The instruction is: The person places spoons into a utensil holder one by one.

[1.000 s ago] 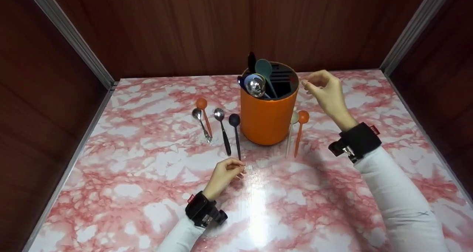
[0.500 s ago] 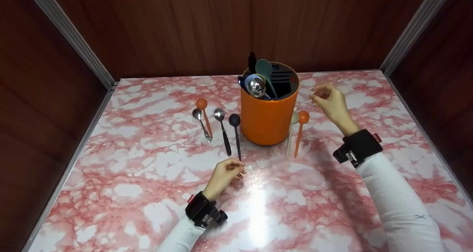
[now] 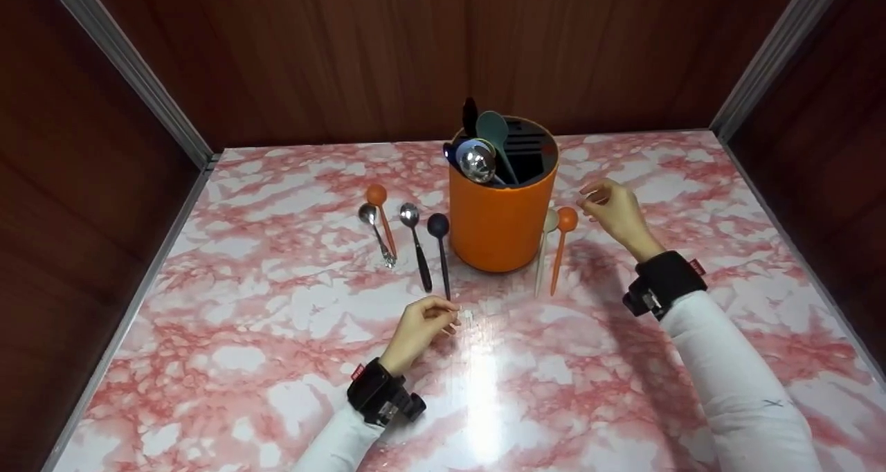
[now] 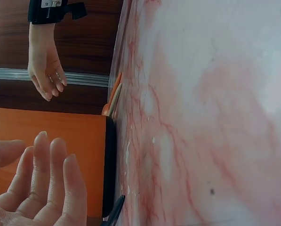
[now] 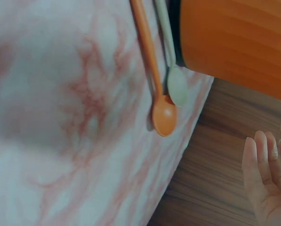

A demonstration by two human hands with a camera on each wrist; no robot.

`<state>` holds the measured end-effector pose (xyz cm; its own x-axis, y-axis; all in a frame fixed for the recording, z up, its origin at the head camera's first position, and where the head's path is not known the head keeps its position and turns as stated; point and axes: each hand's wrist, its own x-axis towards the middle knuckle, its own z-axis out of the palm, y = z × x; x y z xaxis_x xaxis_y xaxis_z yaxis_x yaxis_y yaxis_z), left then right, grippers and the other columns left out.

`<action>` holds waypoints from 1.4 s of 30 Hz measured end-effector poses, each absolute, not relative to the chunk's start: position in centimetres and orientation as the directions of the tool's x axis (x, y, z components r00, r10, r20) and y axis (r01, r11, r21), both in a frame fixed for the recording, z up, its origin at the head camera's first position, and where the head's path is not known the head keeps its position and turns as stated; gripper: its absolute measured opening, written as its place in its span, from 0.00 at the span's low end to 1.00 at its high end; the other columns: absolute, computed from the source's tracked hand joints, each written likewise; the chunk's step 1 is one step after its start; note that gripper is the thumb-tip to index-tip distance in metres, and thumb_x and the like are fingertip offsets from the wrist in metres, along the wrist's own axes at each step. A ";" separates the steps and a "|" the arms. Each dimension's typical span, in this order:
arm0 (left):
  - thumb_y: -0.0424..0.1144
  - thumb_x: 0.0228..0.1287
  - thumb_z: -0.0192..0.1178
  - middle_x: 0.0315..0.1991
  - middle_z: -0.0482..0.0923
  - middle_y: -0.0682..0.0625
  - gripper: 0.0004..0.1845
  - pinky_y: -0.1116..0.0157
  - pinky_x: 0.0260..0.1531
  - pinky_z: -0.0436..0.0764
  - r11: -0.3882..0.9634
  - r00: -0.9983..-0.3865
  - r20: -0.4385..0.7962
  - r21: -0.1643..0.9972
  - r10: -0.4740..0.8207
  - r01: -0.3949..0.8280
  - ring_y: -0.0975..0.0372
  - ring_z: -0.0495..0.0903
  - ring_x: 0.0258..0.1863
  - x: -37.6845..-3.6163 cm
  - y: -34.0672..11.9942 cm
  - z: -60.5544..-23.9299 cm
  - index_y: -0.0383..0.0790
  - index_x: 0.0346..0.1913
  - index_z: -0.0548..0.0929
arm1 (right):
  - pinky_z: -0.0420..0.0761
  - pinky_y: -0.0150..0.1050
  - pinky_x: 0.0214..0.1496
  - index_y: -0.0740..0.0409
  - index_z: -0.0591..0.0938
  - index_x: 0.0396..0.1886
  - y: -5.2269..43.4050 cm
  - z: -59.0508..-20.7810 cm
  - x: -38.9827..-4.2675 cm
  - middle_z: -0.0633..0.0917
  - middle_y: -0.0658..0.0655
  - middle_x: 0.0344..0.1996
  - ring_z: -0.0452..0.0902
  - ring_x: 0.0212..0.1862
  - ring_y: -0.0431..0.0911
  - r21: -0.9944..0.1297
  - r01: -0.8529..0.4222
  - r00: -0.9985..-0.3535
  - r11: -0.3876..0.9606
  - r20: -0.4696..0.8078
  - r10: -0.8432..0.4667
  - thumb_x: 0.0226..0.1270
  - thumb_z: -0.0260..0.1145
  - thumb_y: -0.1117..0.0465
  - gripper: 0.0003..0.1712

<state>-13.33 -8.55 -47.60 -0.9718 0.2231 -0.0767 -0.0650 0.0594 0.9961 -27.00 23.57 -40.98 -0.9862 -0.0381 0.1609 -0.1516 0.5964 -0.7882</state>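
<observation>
Right hand (image 3: 612, 209) above marble tabletop (image 3: 277, 333), just right of orange spoon (image 3: 562, 240) and pale green spoon (image 3: 545, 245); fingers loosely curled, empty. Both spoons flat beside orange utensil holder (image 3: 502, 216). Left hand (image 3: 419, 330) resting on tabletop near handle tip of dark blue spoon (image 3: 441, 250); fingers loosely curled, holding nothing.

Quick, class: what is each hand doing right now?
Left hand: open, loosely curled fingers, holding nothing.
Right hand: open, empty, beside the orange plastic spoon.
</observation>
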 end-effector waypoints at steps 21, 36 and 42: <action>0.29 0.59 0.56 0.34 0.79 0.31 0.13 0.48 0.38 0.81 0.062 -0.970 -0.083 0.996 0.230 -0.070 0.57 0.81 0.28 -13.4 -8.6 -47.4 0.21 0.43 0.76 | 0.76 0.36 0.34 0.77 0.78 0.37 22.2 -44.4 -26.8 0.81 0.74 0.33 0.78 0.36 0.59 -0.664 -0.198 -0.979 0.721 0.177 -0.106 0.58 0.62 0.69 0.11; 0.28 0.60 0.54 0.35 0.79 0.29 0.14 0.50 0.37 0.82 0.069 -0.969 -0.067 0.996 0.238 -0.051 0.57 0.81 0.28 -13.3 -8.8 -47.5 0.19 0.45 0.75 | 0.70 0.34 0.31 0.72 0.77 0.34 21.5 -46.3 -26.6 0.81 0.65 0.27 0.75 0.29 0.52 -0.648 -0.081 -0.997 0.757 0.057 -0.058 0.57 0.62 0.66 0.11; 0.27 0.60 0.53 0.35 0.78 0.28 0.13 0.51 0.38 0.82 0.080 -0.968 -0.060 0.996 0.244 -0.041 0.53 0.82 0.30 -13.2 -8.8 -47.3 0.19 0.45 0.75 | 0.70 0.32 0.31 0.71 0.78 0.37 21.3 -46.6 -26.3 0.82 0.64 0.27 0.77 0.29 0.51 -0.653 -0.039 -0.999 0.757 0.022 -0.033 0.59 0.62 0.65 0.12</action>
<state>-13.24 -8.81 -47.34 -0.9679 0.2439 -0.0599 -0.0414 0.0802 0.9959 -26.34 21.26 -46.60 -0.9992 -0.0326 0.0220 -0.0390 0.7566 -0.6527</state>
